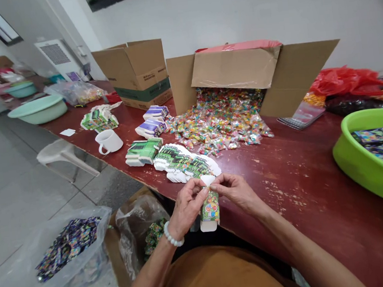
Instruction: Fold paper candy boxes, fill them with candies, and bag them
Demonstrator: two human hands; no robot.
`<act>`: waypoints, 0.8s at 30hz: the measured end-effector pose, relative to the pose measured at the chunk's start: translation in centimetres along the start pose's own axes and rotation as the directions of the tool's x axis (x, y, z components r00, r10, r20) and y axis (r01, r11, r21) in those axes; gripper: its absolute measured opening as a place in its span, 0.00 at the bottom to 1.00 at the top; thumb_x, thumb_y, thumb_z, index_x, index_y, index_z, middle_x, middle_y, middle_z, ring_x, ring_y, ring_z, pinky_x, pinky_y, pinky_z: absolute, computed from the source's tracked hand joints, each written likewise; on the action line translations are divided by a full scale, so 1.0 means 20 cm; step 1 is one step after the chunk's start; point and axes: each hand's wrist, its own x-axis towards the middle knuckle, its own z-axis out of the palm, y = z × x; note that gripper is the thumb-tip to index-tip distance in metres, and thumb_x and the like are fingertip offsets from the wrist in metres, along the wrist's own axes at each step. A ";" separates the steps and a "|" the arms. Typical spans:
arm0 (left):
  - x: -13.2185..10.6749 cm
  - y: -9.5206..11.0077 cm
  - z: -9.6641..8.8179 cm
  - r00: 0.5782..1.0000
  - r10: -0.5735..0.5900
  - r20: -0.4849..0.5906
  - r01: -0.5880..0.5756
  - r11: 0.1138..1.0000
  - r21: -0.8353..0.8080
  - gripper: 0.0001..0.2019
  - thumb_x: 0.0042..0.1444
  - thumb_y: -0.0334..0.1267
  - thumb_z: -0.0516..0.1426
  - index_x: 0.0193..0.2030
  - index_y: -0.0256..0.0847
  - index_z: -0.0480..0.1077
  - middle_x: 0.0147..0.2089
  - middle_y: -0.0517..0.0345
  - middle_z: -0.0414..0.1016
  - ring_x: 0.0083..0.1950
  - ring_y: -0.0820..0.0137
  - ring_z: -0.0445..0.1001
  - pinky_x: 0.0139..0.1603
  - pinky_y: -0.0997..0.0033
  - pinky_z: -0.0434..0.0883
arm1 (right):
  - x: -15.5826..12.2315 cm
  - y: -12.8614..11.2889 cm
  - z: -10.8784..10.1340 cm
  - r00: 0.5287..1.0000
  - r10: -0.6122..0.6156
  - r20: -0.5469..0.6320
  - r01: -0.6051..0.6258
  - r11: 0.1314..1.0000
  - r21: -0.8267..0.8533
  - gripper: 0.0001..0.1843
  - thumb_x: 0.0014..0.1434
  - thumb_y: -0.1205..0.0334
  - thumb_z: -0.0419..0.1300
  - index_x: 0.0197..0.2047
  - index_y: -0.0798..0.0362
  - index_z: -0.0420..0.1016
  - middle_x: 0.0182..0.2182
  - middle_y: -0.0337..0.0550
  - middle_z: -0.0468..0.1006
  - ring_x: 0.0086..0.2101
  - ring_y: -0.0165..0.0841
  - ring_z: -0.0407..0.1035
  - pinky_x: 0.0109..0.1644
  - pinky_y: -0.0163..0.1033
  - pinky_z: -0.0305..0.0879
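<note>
Between my two hands, at the table's front edge, is a small printed candy box (210,209) with an end flap standing out toward me. My left hand (187,205), with a beaded bracelet at the wrist, pinches the box's upper left side. The fingers of my right hand (239,192) close on its upper right corner, beside a white flap. Just beyond lies a fanned row of flat green boxes (186,161). A stack of green cartons (143,151) sits to its left. Small candy packets (220,124) spill from an opened cardboard box (234,68) farther back.
A white mug (109,141) and purple cartons (151,128) stand left on the red table (284,179). A lime green tub (370,184) holds dark packets at right. Below the left edge are a plastic bag of packets (68,243) and a white stool (62,153).
</note>
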 end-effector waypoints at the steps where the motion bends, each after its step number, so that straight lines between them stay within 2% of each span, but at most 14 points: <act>1: 0.00 0.01 0.00 1.000 0.001 0.003 -0.001 1.000 -0.012 0.11 0.58 0.46 0.58 0.40 0.41 0.64 0.30 0.64 0.67 0.29 0.77 0.63 0.30 0.79 0.62 | 0.00 0.00 -0.01 1.000 -0.012 0.018 0.012 0.999 -0.040 0.15 0.49 0.52 0.67 0.27 0.55 0.73 0.23 0.36 0.72 0.26 0.28 0.63 0.33 0.36 0.58; 3: 0.00 0.02 -0.01 1.000 -0.006 0.009 0.006 0.999 -0.032 0.12 0.57 0.45 0.58 0.40 0.41 0.64 0.31 0.64 0.67 0.30 0.76 0.64 0.31 0.78 0.64 | 0.00 -0.01 -0.01 0.998 -0.022 0.056 0.027 0.995 -0.092 0.14 0.51 0.52 0.65 0.27 0.55 0.73 0.23 0.35 0.71 0.26 0.27 0.62 0.33 0.35 0.57; 5: 0.00 0.02 -0.01 1.000 -0.021 0.011 0.021 0.999 -0.027 0.12 0.57 0.46 0.58 0.41 0.41 0.64 0.31 0.63 0.67 0.29 0.76 0.64 0.30 0.78 0.63 | 0.00 -0.01 -0.01 0.998 -0.016 0.065 0.021 0.997 -0.071 0.15 0.51 0.52 0.65 0.27 0.55 0.73 0.23 0.35 0.70 0.26 0.27 0.61 0.33 0.35 0.57; 7: 0.00 0.02 -0.01 1.000 -0.019 0.008 0.019 1.000 -0.012 0.12 0.57 0.46 0.58 0.40 0.40 0.65 0.30 0.63 0.67 0.29 0.77 0.63 0.29 0.79 0.62 | 0.00 -0.01 0.00 1.000 -0.002 0.027 0.002 1.000 0.030 0.15 0.48 0.52 0.68 0.28 0.55 0.73 0.24 0.35 0.70 0.26 0.27 0.62 0.33 0.35 0.58; 9: 0.00 0.02 -0.01 1.000 -0.001 0.010 0.001 1.000 -0.011 0.11 0.57 0.45 0.58 0.39 0.40 0.65 0.30 0.63 0.68 0.29 0.77 0.63 0.29 0.79 0.62 | 0.01 -0.01 0.02 1.000 0.026 -0.010 -0.024 0.986 0.163 0.19 0.43 0.54 0.71 0.36 0.54 0.73 0.25 0.33 0.71 0.27 0.28 0.64 0.34 0.35 0.60; 11: -0.01 0.02 0.00 1.000 0.022 0.002 -0.022 0.999 -0.047 0.11 0.57 0.44 0.59 0.39 0.40 0.65 0.31 0.63 0.69 0.30 0.78 0.65 0.31 0.80 0.63 | 0.01 -0.02 0.02 0.998 0.055 0.023 -0.059 0.969 0.240 0.25 0.41 0.55 0.72 0.41 0.52 0.72 0.26 0.33 0.72 0.27 0.28 0.65 0.34 0.35 0.61; 13: -0.02 0.03 0.02 0.999 0.026 -0.035 -0.030 0.989 -0.147 0.15 0.55 0.42 0.62 0.46 0.42 0.64 0.31 0.64 0.69 0.30 0.78 0.67 0.31 0.80 0.64 | 0.00 -0.03 0.02 0.995 0.054 0.088 -0.073 0.969 0.234 0.21 0.43 0.54 0.71 0.38 0.54 0.73 0.27 0.35 0.73 0.28 0.28 0.66 0.35 0.35 0.62; 15: -0.04 0.03 0.04 0.998 -0.023 -0.057 0.004 0.948 -0.317 0.26 0.53 0.40 0.64 0.55 0.47 0.58 0.33 0.65 0.71 0.31 0.76 0.70 0.32 0.78 0.67 | -0.01 -0.04 0.02 0.995 0.017 0.096 -0.037 0.977 0.208 0.17 0.46 0.53 0.70 0.32 0.55 0.73 0.26 0.36 0.73 0.27 0.27 0.65 0.34 0.34 0.62; 17: -0.05 0.02 0.07 0.991 -0.132 0.029 0.130 0.871 -0.474 0.29 0.53 0.44 0.63 0.58 0.47 0.55 0.37 0.61 0.73 0.31 0.73 0.73 0.31 0.74 0.71 | -0.02 -0.04 0.02 0.998 -0.017 0.066 0.005 0.984 0.177 0.16 0.48 0.52 0.69 0.30 0.54 0.72 0.25 0.36 0.73 0.25 0.27 0.65 0.30 0.34 0.62; 20: -0.05 0.00 0.11 0.937 -0.283 0.203 0.348 0.759 -0.549 0.25 0.56 0.57 0.55 0.50 0.38 0.63 0.32 0.56 0.74 0.22 0.69 0.73 0.22 0.68 0.71 | -0.05 -0.04 0.03 0.997 -0.008 0.079 -0.001 0.993 0.121 0.16 0.53 0.48 0.65 0.34 0.52 0.72 0.23 0.35 0.72 0.19 0.27 0.65 0.24 0.34 0.61; 22: -0.04 -0.01 0.12 0.925 -0.324 0.197 0.378 0.745 -0.550 0.25 0.57 0.60 0.52 0.43 0.35 0.66 0.27 0.56 0.72 0.17 0.70 0.71 0.18 0.70 0.69 | -0.06 -0.05 0.03 0.995 -0.014 0.095 0.007 0.998 0.068 0.16 0.55 0.47 0.63 0.36 0.51 0.73 0.23 0.36 0.73 0.19 0.29 0.66 0.22 0.34 0.61; 24: -0.03 0.00 0.14 0.933 -0.329 0.144 0.353 0.765 -0.539 0.25 0.58 0.59 0.51 0.38 0.34 0.66 0.25 0.57 0.71 0.16 0.71 0.69 0.17 0.72 0.67 | -0.05 -0.06 0.02 0.995 -0.044 0.092 0.043 0.999 0.013 0.16 0.55 0.46 0.63 0.34 0.51 0.74 0.24 0.38 0.74 0.22 0.31 0.69 0.24 0.35 0.63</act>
